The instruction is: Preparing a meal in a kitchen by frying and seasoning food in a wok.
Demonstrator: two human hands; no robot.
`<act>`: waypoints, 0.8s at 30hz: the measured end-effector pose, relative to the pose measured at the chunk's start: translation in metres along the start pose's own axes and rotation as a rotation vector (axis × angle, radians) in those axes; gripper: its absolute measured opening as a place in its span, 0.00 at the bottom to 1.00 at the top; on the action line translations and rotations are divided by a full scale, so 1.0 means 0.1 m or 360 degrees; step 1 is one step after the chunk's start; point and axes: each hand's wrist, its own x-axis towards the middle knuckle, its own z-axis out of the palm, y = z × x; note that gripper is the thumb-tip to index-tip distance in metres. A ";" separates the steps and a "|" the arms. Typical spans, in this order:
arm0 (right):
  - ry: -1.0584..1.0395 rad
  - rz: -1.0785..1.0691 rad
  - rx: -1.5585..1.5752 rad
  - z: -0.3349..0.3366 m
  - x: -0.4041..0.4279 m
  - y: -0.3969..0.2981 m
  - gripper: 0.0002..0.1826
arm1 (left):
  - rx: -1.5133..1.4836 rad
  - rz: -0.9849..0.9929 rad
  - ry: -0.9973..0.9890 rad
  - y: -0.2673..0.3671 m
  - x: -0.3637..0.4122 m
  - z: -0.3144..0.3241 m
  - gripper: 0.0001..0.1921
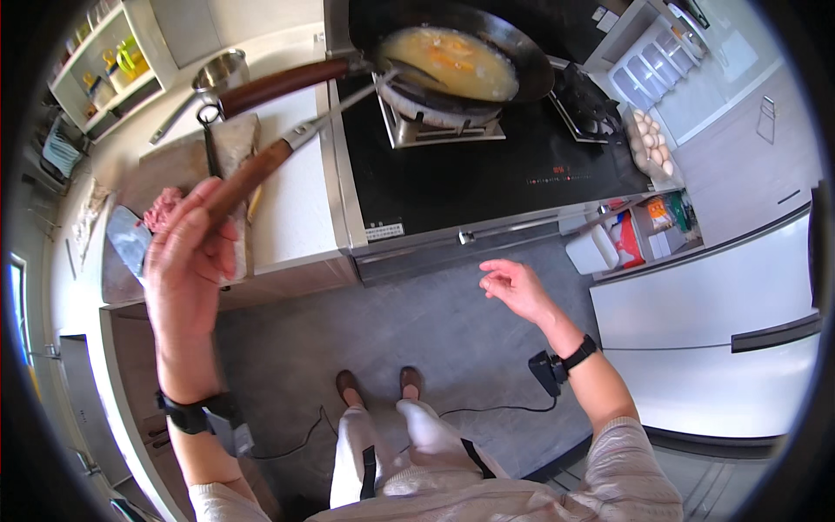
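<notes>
In my left hand (189, 241) is the wooden handle of a wok spatula (251, 173). Its metal shaft crosses the wok's rim, and its dark head rests partly in the liquid. The black wok (535, 72) stands on a gas burner and holds yellowish broth (450, 62) with orange pieces in it. The wok's brown wooden handle (284, 85) points left over the counter. Below my left hand, a cutting board (140, 179) bears raw minced meat (163, 207) and a broad cleaver blade (127, 238). My right hand (515, 287) hangs above the floor, fingers loosely bent, holding nothing.
A steel saucepan (222, 70) sits at the back of the white counter (293, 222). Eggs (651, 140) fill a clear container right of the black cooktop (443, 183). An open drawer (642, 238) juts out below. Cables (496, 410) run from both wrist devices.
</notes>
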 end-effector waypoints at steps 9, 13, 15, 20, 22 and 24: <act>-0.0033 -0.1375 -0.0445 -0.09 -0.12 -2.18 0.16 | 0.0015 -0.0003 0.0043 0.03 -0.25 0.70 0.18; 0.0300 -0.1801 -0.0855 0.04 0.14 -2.65 0.27 | 0.0125 -0.0045 -0.0100 0.10 -0.19 0.86 0.18; 0.0322 -0.1828 -0.0975 0.10 0.22 -2.79 0.25 | 0.0119 -0.0068 -0.0203 0.15 -0.15 0.91 0.20; 0.0118 -0.1587 -0.1368 0.05 0.38 -2.91 0.14 | 0.0733 0.0010 -0.0926 0.37 0.19 0.65 0.25; 0.0135 -0.1504 -0.1505 -0.11 0.40 -3.01 0.16 | 0.1335 0.0467 -0.0775 0.56 0.47 0.49 0.26; 0.0150 -0.1448 -0.1521 -0.35 0.36 -3.12 0.16 | 0.1901 0.0994 -0.0499 0.63 0.80 0.37 0.26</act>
